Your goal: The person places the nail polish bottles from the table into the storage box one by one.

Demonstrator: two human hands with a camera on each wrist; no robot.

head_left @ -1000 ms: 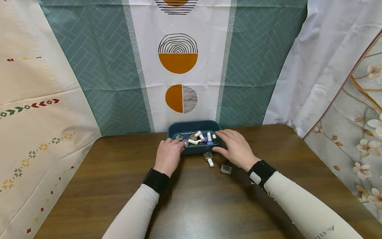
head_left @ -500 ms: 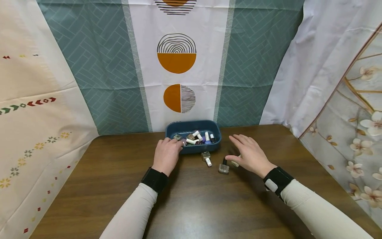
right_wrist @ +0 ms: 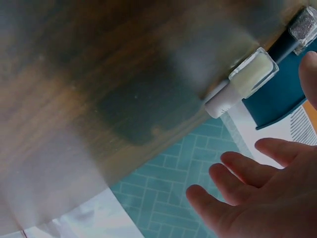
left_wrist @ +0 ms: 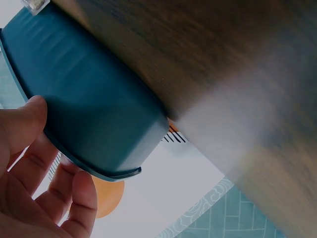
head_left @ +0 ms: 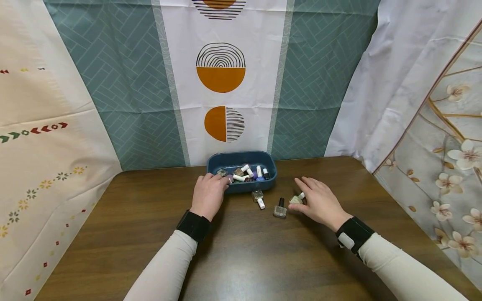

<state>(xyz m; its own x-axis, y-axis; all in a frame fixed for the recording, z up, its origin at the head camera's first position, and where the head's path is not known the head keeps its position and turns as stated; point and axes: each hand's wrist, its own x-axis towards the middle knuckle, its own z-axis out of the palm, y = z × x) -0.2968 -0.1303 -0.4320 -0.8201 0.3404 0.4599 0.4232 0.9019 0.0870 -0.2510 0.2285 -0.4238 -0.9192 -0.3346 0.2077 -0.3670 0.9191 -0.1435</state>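
My left hand (head_left: 208, 195) grips the near left rim of a dark blue plastic bin (head_left: 246, 188); in the left wrist view the thumb and curled fingers (left_wrist: 37, 161) meet at its edge. Inside lie several nail polish bottles, some with white caps (head_left: 241, 177). My right hand (head_left: 320, 202) hovers with spread fingers beside a pale yellow nail polish bottle (head_left: 295, 200) lying on the table. In the right wrist view that pale bottle (right_wrist: 255, 74) lies beyond the fingertips, nothing between the fingers.
A glittery nail polish bottle with a black cap (head_left: 280, 210) lies left of the pale one. Another clear, glittery bottle with a white cap (head_left: 258, 197) lies at the bin's front. The brown wooden table (head_left: 241, 259) backs onto a patterned curtain (head_left: 331, 75).
My right hand has moved right, away from the bin, to the pale yellow bottle, which has come into view. The left hand stays at the bin's rim.
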